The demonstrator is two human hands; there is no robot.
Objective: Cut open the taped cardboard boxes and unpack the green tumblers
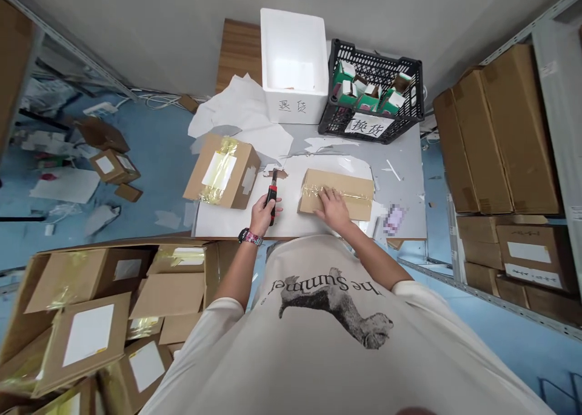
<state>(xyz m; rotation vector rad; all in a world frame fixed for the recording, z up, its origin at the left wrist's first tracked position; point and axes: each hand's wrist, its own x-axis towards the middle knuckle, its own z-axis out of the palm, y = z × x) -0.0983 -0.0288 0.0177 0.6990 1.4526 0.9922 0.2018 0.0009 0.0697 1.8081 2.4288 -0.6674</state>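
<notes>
My left hand [262, 215] is wrapped round a red and black utility knife [271, 195], its blade pointing away from me over the white sheet on the table. To the right, my right hand [334, 208] lies with fingers spread on a closed cardboard box [361, 188] that has clear tape along its top. Left of the knife stands a taped cardboard box [245, 172] with a white label; neither hand touches it.
Behind are a white foam box [294, 107] and a black crate [333, 115] holding several green-and-white cartons. Torn paper [245, 109] covers the table's back left. A large carton of boxes [91, 245] stands lower left; shelves with boxes [522, 130] are at right.
</notes>
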